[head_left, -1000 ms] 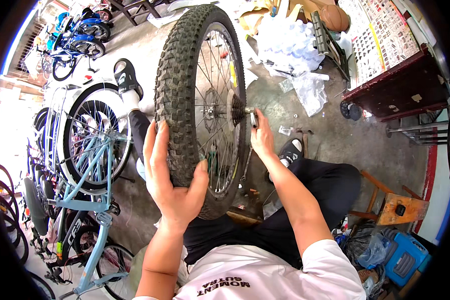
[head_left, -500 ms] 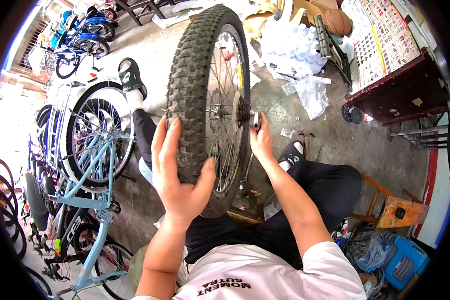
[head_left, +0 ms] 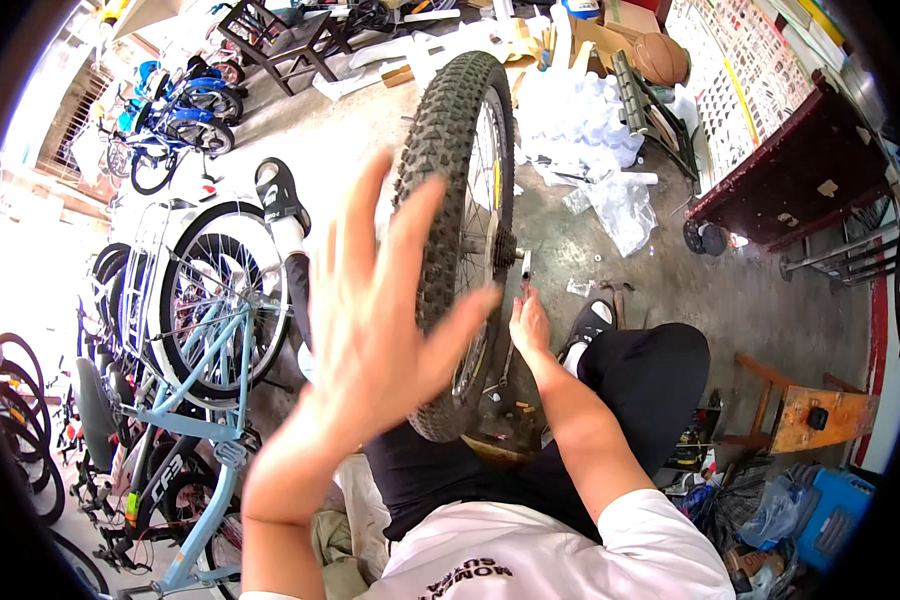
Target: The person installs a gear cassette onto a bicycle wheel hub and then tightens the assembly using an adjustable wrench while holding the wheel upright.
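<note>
A knobby bicycle wheel (head_left: 450, 120) stands upright between my legs, a little tilted, with its sprocket cluster (head_left: 503, 250) on the right side. My left hand (head_left: 375, 310) is raised in front of the tyre, blurred, fingers spread and holding nothing; whether it touches the rubber I cannot tell. My right hand (head_left: 528, 322) grips the handle of a metal wrench (head_left: 526, 270) whose head is at the axle beside the sprockets. A hammer (head_left: 621, 300) lies on the floor past my right foot, and another long tool (head_left: 498, 383) lies below the wheel.
A light blue bicycle (head_left: 240, 330) fills the left, blue bikes (head_left: 185, 130) and a dark chair (head_left: 270, 45) behind. White plastic sheeting (head_left: 620, 215) lies at back right. A maroon cabinet (head_left: 785, 185), wooden stool (head_left: 818, 415) and blue toolbox (head_left: 830, 515) line the right.
My left hand has let go of the tyre and lifted with fingers spread. My right hand has shifted lower along the wrench. The wheel sits lower in view, and the surroundings have shifted with it.
</note>
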The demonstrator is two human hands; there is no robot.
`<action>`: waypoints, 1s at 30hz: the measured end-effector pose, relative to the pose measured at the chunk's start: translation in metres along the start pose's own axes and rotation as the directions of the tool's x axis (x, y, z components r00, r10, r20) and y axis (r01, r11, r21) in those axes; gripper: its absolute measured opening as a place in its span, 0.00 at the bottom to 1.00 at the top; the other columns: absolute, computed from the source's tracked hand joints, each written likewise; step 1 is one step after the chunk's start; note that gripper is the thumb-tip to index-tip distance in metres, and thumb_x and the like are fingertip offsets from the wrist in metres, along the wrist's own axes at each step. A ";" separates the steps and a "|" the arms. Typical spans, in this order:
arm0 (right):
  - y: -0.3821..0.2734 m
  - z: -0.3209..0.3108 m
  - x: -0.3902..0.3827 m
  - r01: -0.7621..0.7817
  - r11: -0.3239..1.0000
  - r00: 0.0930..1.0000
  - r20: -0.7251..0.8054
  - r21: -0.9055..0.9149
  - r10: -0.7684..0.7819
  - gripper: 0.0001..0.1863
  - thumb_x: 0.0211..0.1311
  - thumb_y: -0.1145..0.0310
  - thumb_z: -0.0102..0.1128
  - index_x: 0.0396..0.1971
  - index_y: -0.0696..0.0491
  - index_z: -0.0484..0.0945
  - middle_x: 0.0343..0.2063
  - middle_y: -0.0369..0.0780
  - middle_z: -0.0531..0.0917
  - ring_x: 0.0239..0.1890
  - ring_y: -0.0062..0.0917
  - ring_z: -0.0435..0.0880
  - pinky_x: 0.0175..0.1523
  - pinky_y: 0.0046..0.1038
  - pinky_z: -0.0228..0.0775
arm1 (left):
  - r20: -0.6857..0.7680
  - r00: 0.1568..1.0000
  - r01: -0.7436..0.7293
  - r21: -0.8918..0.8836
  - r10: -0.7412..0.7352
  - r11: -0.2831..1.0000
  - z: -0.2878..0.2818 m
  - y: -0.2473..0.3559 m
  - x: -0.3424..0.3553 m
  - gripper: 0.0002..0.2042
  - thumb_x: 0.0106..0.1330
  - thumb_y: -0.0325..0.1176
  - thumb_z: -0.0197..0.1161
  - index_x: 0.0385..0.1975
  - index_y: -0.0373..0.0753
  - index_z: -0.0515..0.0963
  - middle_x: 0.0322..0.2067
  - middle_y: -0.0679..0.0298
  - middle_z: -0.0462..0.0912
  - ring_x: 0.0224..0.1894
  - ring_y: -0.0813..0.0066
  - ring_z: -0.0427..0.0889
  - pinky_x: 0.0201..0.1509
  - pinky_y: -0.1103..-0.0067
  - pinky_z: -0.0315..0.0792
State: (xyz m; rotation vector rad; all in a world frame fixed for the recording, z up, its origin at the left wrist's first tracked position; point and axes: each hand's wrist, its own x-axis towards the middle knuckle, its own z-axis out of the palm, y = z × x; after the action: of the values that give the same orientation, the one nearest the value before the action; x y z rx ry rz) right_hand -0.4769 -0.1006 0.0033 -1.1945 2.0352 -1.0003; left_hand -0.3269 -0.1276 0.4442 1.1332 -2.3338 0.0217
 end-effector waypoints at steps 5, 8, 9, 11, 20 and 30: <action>-0.011 -0.009 0.001 -0.002 1.000 0.999 0.051 -0.029 0.003 0.19 0.77 0.63 0.49 0.62 0.54 0.66 0.52 0.56 0.81 0.52 0.56 0.81 0.55 0.51 0.74 | -0.125 0.981 -0.124 0.174 0.146 0.977 0.042 -0.049 0.122 0.31 0.62 0.47 0.69 0.64 0.40 0.75 0.67 0.45 0.71 0.67 0.46 0.73 0.71 0.62 0.67; -0.020 -0.006 0.003 0.023 0.998 0.997 0.077 -0.052 -0.019 0.20 0.77 0.62 0.50 0.62 0.56 0.66 0.53 0.57 0.81 0.52 0.57 0.81 0.54 0.51 0.74 | 0.197 0.978 0.071 0.021 -0.074 0.997 0.077 -0.077 0.133 0.28 0.62 0.42 0.65 0.64 0.42 0.75 0.68 0.48 0.71 0.67 0.48 0.74 0.71 0.67 0.68; -0.023 -0.008 -0.001 -0.012 0.996 0.994 0.104 -0.083 0.020 0.21 0.76 0.62 0.51 0.61 0.57 0.66 0.52 0.58 0.81 0.51 0.57 0.82 0.54 0.51 0.75 | 0.202 0.977 0.071 -0.028 -0.064 0.997 0.079 -0.081 0.134 0.27 0.62 0.40 0.64 0.64 0.42 0.76 0.68 0.49 0.71 0.67 0.49 0.74 0.71 0.68 0.68; -0.020 -0.010 0.001 -0.057 0.991 0.989 0.131 -0.122 0.073 0.21 0.76 0.61 0.51 0.61 0.58 0.66 0.52 0.58 0.81 0.51 0.57 0.82 0.53 0.51 0.75 | 0.214 0.973 0.109 -0.109 -0.083 0.988 0.084 -0.086 0.135 0.26 0.62 0.39 0.63 0.62 0.43 0.77 0.67 0.49 0.71 0.67 0.49 0.73 0.72 0.67 0.67; 0.006 -0.007 -0.009 -0.023 1.000 0.998 0.059 0.008 0.022 0.30 0.68 0.61 0.64 0.64 0.57 0.65 0.39 0.48 0.81 0.41 0.45 0.84 0.46 0.45 0.75 | 0.131 0.988 0.081 0.043 -0.086 0.996 0.105 -0.077 0.146 0.27 0.62 0.42 0.61 0.62 0.44 0.78 0.66 0.54 0.75 0.66 0.52 0.75 0.71 0.66 0.68; 0.006 -0.005 -0.004 -0.068 0.994 0.996 0.054 -0.086 0.073 0.37 0.66 0.64 0.63 0.70 0.57 0.56 0.62 0.58 0.73 0.60 0.52 0.78 0.63 0.44 0.72 | 0.175 0.949 0.273 -0.027 -0.264 0.962 0.079 -0.045 0.150 0.21 0.64 0.38 0.59 0.57 0.43 0.80 0.55 0.49 0.81 0.58 0.44 0.79 0.61 0.59 0.74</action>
State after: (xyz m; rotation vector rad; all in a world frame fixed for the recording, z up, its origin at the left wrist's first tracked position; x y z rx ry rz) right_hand -0.4815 -0.0933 0.0018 -1.1724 2.0774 -0.8449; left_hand -0.4058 -0.2843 0.4380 1.4683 -2.2879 -0.2411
